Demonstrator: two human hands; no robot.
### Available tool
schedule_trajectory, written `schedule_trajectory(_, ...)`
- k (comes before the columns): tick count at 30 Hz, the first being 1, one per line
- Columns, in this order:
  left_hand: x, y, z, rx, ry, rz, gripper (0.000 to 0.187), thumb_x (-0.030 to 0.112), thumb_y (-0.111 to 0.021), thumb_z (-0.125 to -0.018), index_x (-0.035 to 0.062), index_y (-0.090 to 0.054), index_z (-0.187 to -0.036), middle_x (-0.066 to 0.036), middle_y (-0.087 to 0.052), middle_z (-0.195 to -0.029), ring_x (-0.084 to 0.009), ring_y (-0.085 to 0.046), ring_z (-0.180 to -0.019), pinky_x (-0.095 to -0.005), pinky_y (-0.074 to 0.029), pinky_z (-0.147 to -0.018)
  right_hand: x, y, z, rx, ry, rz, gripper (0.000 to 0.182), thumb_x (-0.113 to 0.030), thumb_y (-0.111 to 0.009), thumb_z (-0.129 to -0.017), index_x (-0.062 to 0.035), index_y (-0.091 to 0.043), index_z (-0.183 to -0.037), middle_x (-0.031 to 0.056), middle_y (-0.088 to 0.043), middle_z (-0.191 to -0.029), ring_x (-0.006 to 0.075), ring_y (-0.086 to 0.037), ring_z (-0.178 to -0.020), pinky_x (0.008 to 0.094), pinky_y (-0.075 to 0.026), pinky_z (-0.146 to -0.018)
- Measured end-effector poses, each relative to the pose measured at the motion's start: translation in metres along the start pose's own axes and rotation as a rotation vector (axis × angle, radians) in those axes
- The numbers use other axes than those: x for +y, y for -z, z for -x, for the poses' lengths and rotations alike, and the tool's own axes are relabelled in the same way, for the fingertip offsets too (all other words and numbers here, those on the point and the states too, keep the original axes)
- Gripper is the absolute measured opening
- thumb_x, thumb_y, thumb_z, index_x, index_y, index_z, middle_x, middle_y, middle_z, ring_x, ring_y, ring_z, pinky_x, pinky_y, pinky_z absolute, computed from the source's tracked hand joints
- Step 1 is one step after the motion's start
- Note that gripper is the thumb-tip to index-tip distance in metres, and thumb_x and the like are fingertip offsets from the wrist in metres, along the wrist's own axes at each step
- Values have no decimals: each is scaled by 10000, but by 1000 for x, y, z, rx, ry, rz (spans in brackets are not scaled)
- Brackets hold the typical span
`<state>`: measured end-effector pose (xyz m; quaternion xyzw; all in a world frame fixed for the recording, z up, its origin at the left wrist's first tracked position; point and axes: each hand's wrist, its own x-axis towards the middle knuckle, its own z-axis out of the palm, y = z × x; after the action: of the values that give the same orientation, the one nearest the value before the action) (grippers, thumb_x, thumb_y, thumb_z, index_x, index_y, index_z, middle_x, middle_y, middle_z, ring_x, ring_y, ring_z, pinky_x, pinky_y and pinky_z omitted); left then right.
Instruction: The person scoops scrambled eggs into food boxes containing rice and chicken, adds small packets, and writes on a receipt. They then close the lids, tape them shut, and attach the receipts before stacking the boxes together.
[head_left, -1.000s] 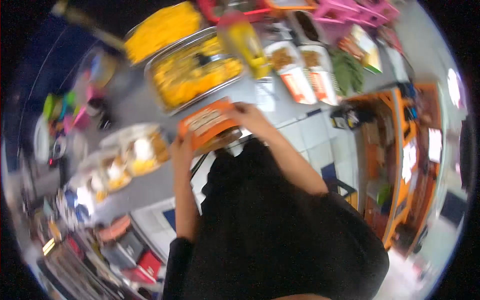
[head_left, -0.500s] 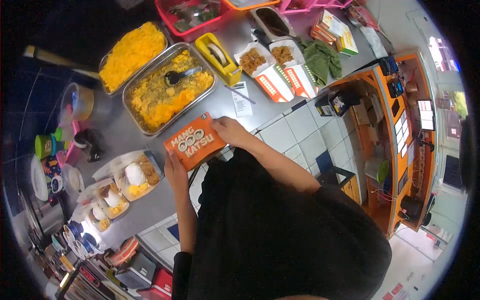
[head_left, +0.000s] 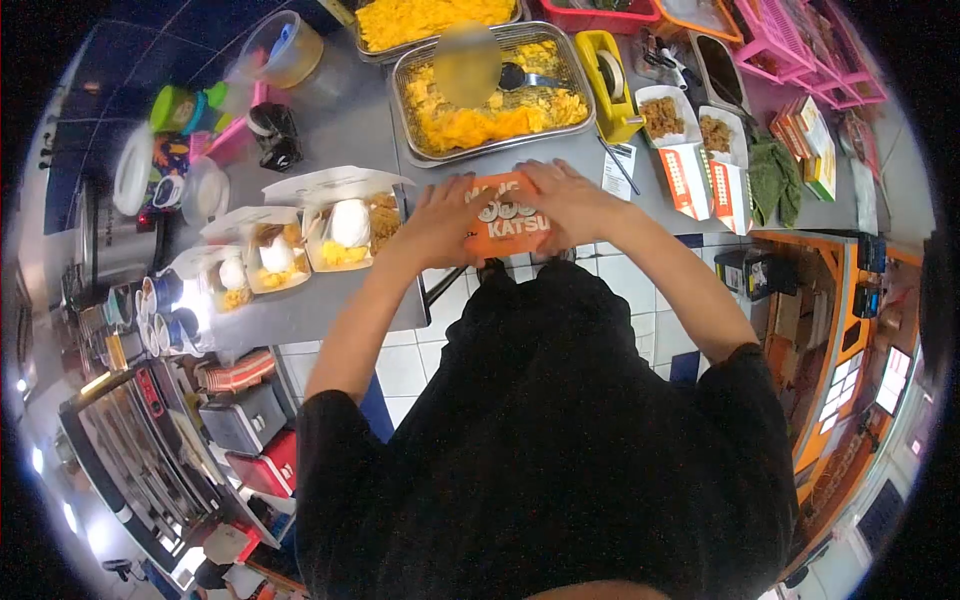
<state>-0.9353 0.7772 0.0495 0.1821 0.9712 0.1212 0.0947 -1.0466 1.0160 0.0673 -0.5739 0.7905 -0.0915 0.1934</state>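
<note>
while left hand [head_left: 438, 222] and right hand [head_left: 573, 205] grip orange box [head_left: 513, 229] | long axis crosswise | lettering faces up

Two bare hands observed in front of the black-clothed torso [head_left: 560, 430], backs uppermost. The bare left hand [head_left: 445, 220] is closed in a two-handed hold, its fingers [head_left: 440, 193] pointing forward and bent. The bare right hand [head_left: 566, 207] mirrors it, set slightly higher in view; a narrow gap separates the two. Fingertip detail is blurred. The bare left forearm [head_left: 372, 312] slants inward from a black short left sleeve [head_left: 340, 450]; the bare right forearm [head_left: 672, 272] slants inward from a matching black right sleeve [head_left: 750, 395]. Both forearms converge toward the hands.
</note>
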Motion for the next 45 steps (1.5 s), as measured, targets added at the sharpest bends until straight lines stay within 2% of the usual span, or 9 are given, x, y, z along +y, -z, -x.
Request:
schedule_trajectory(10,7,2,-13,-82,-22,26,937,374,-879,-628,230,-467,-1457,-238,-386,-1460,-425,-379,-1361,-536,-364,-1081,17,-61,3,324,71,112,648,-465,-692,-821,-254,-509,-1405,297,-398,-1442,470,-397,-1335,509,-289,-1161)
schedule_trajectory(14,74,63,-78,-327,220,-97,612,452,-754,-818,177,-590,-1339,-162,-498,-1381,-383,-453,-1296,-537,-442,-989,25,-73,1,431,154,-61,651,-523,-666,-825,-222,-537,-1387,280,-395,-1453,475,-383,-1344,553,-257,-1164)
schedule_trajectory(18,144,15,-194,289,844,1668,566,437,-622,-948,49,-519,-1348,-159,-570,-1242,-296,-565,-1147,-455,-538,-876,33,-87,-9,376,227,-388,682,-517,-651,-845,-61,-550,-1342,296,-525,-1319,473,-462,-1266,546,-334,-1102)
schedule_trajectory(23,147,-25,-285,385,1134,1869,349,255,-564,-978,60,-564,-1267,-103,-579,-1189,-293,-562,-1011,-457,-559,-791,31,-136,-34,637,-50,-444,549,-425,-642,-858,-124,-593,-1314,331,-443,-1391,490,-436,-1291,544,-344,-1099)
schedule_trajectory(32,172,-66,-257,833,780,1977,178,153,-655,-914,6,-692,-1007,-78,-680,-986,-232,-655,-894,-371,-550,-818,39,-90,-6,521,163,-345,589,-354,-736,-773,-222,-610,-1334,363,-320,-1475,533,-321,-1366,609,-232,-1152)
schedule_trajectory(35,164,-77,-259,777,735,448,190,144,-642,-822,-12,-706,-733,-234,-676,-853,-369,-669,-841,-420,-525,-772,43,-93,-7,453,197,-340,610,-356,-763,-742,-217,-624,-1320,353,-321,-1478,533,-320,-1364,615,-226,-1153)
schedule_trajectory(38,181,-29,-241,490,993,586,171,152,-635,-810,9,-728,-800,-252,-677,-906,-421,-647,-873,-438,-517,-820,39,-97,-14,463,174,-365,635,-369,-782,-718,-211,-627,-1313,331,-353,-1456,525,-353,-1327,615,-238,-1138)
schedule_trajectory(41,172,-28,-171,783,775,268,190,161,-612,-855,7,-724,-842,-210,-702,-904,-357,-670,-840,-406,-517,-821,41,-93,-8,477,166,-240,622,-386,-787,-713,-211,-634,-1290,311,-388,-1432,491,-385,-1305,586,-266,-1129)
schedule_trajectory(45,168,-19,-71,982,1172,1359,232,211,-588,-962,28,-669,-846,-6,-585,-684,-73,-495,-577,-223,-378,-529,41,-82,-7,561,152,-320,608,-394,-771,-729,-233,-631,-1299,304,-403,-1424,450,-376,-1335,529,-270,-1150)
